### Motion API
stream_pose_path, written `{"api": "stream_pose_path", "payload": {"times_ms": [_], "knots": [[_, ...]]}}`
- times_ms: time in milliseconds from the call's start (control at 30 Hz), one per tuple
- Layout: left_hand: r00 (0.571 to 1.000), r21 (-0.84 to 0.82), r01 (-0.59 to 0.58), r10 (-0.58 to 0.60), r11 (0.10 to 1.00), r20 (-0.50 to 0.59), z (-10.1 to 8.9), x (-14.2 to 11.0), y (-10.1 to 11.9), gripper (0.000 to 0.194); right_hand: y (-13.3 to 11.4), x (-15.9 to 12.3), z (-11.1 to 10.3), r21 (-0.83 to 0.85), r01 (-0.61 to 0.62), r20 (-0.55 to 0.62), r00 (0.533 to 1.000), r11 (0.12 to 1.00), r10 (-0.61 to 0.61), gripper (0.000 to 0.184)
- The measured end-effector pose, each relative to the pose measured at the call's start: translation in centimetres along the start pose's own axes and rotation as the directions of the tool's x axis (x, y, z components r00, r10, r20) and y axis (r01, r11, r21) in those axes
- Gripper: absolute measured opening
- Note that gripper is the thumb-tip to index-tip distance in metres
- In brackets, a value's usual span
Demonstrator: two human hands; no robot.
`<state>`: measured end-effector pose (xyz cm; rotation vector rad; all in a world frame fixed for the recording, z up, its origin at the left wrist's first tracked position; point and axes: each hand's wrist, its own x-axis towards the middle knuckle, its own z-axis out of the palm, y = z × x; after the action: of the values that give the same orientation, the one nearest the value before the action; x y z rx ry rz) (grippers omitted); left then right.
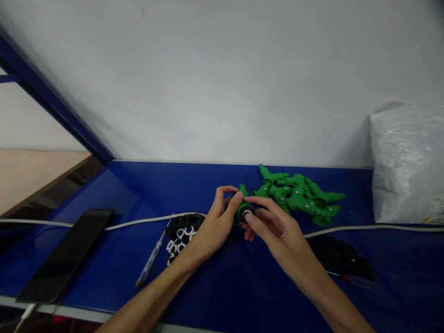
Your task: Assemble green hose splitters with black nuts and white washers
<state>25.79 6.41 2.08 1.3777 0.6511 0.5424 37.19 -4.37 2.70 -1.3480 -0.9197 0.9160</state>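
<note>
Between my hands is a green plastic hose connector (pixel 243 190) with a black ring at its near end. My left hand (pixel 219 213) grips its body from the left, thumb on top. With thumb and fingers, my right hand (pixel 274 224) pinches the near end, where a white ring (pixel 247 212) shows inside the black one. Just behind and to the right lies a pile of green connectors (pixel 294 192). Left of my left forearm sit white rings (pixel 180 235) and black rings (pixel 185 221), partly hidden by that arm.
A clear-handled screwdriver (pixel 151 261) and a black phone (pixel 65 254) lie on the blue tabletop (pixel 145 185) at left. A white cable (pixel 138 223) crosses it. At right are a heap of small black parts (pixel 342 256), another screwdriver (pixel 357 280) and a plastic bag (pixel 407 162).
</note>
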Motion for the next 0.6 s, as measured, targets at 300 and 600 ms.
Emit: {"api": "stream_pose_path", "payload": {"times_ms": [300,600], "knots": [[0.994,-0.094,0.091,-0.097,0.991,-0.053,0.13,0.11,-0.38,0.064,0.07,0.04,-0.11,-0.022,0.041,-0.023,0.999,0.999,-0.042,0.033],[0.995,-0.014,0.092,-0.092,0.996,-0.049,0.2,-0.16,-0.29,0.059,-0.04,0.01,-0.18,-0.026,0.045,0.003,0.999,0.999,-0.045,0.029]]}}
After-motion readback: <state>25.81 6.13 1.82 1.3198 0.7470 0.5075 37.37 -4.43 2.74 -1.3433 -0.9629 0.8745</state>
